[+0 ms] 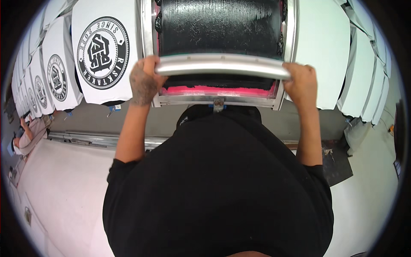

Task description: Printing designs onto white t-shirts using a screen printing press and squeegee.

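Note:
Both my hands grip a long silver squeegee [222,65] that spans a screen printing frame [291,38]. My left hand [144,81] is closed round its left end, and my right hand [303,83] holds the right end. Black ink [218,25] coats the mesh beyond the squeegee, with thick smears along both sides. On the near side, a strip of black ink borders a pink band [205,91] by the frame's near rail. The squeegee's blade is mostly hidden under its metal holder.
White shirts with round black prints [102,53] lie on boards in a row to the left. Plain white shirts [322,51] on boards stretch off to the right. A metal clamp [218,104] sits at the frame's near edge. Another person [28,137] is at the far left.

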The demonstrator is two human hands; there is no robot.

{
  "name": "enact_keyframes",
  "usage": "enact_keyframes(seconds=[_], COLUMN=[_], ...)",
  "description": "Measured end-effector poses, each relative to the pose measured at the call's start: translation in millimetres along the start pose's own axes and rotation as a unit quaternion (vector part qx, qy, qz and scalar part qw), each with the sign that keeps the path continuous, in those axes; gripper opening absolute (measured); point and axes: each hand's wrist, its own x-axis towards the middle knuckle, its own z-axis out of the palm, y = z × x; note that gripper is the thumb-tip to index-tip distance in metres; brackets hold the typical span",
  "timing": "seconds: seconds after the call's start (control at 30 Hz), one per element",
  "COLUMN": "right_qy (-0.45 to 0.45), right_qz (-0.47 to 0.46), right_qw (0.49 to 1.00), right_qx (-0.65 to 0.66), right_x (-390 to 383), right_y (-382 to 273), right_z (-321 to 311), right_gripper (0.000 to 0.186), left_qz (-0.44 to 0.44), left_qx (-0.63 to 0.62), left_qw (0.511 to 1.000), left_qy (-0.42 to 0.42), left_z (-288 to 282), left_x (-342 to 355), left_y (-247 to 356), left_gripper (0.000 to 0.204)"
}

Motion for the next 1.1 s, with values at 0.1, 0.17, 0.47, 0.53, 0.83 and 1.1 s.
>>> enact_keyframes(seconds=[0.1,0.17,0.47,0.53,0.83,1.1], right_qy=[-0.025,-0.044,0.003,0.078,0.110,-0.057], right_qz=[0.023,0.092,0.095,0.077,0.058,0.153], right_qw=[0.999,0.992,0.995,0.994,0.989,0.984], right_qx=[0.041,0.070,0.040,0.029,-0.077,-0.066], right_x=[-51,-75,-110,-134,84,239], right_y=[-26,-42,-49,-55,39,95], right_z=[12,17,68,82,85,12], right_gripper=[0.036,0.032,0.025,0.024,0.029,0.048], left_qz=[-0.003,-0.026,-0.005,0.079,0.075,0.170], left_qx=[-0.028,-0.024,0.072,0.037,0.106,-0.242], left_qw=[1.000,0.999,0.988,0.996,0.990,0.947], left_qy=[-0.009,-0.015,-0.134,0.014,0.057,-0.123], left_z=[-1,-6,18,29,59,27], left_x=[-57,-81,-117,-137,116,309], left_y=[9,22,14,14,-36,-61], left_gripper=[0.042,0.039,0.029,0.024,0.024,0.055])
